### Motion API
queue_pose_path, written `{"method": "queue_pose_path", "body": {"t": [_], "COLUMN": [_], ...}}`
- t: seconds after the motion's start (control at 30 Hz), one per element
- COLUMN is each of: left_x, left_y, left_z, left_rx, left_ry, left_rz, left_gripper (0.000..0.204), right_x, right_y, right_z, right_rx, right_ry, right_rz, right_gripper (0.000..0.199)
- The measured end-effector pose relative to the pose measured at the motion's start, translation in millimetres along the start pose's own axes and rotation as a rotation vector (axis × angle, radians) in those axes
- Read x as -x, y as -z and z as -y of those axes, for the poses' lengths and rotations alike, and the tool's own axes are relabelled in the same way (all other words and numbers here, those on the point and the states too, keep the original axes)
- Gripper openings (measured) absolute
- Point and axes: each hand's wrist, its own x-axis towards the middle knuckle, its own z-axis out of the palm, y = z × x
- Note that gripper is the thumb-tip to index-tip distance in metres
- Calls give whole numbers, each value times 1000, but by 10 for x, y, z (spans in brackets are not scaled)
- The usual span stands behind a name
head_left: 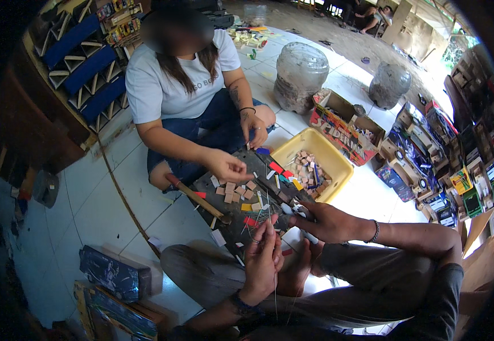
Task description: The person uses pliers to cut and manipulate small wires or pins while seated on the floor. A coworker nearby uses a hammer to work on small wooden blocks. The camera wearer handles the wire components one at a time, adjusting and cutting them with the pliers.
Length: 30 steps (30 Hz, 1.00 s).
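Thin, pale metal wire (269,204) is pinched upright by the left hand (263,264), seemingly for steadiness; a silver-and-white, pliers-like tool (298,209) is gripped by the right hand (329,223).

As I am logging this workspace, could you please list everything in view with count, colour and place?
Board: one, blackish, centre
Basin: one, yellow, beside the board
Small blocks: many, tan, on board and in basin
Coloured pieces: several, mixed, on board
Hammer: one, wooden with red end, board's left edge
Carton: one, red, beyond basin
Cloudy containers: two, greyish, upper right
Boxy items: many, multicoloured, right
Rack: one, blue and white, upper left
Co-worker: one, white shirt, across board
Floor: one, whitish tiles, beneath
Thin strands: several, pale, lower centre
Tool: one, greyish, kind unclear, at board's near edge
Left grip: one, bare, pinching strands
Right grip: one, bare, around tool
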Motion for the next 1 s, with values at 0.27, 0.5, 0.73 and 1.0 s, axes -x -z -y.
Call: {"method": "queue_pose_path", "body": {"t": [0.27, 0.5, 0.73, 1.0], "left_x": [41, 46, 60, 89], "left_y": [119, 215, 223, 335], "left_z": [41, 82, 122, 254], "left_rx": [-42, -72, -67, -81], "left_ry": [12, 16, 37, 106], "left_rz": [-11, -21, -32, -47], "left_gripper": [40, 40, 42, 41], "right_x": [-70, -141, -176, -226], "right_y": [-104, -251, -342, -545], "right_z": [-162, -316, -361, -498], "right_rx": [-10, -33, -42, 120], "right_ry": [24, 65, 45, -16], "right_rz": [-32, -27, -32, 8], "right_gripper": [51, 48, 45, 45]}}
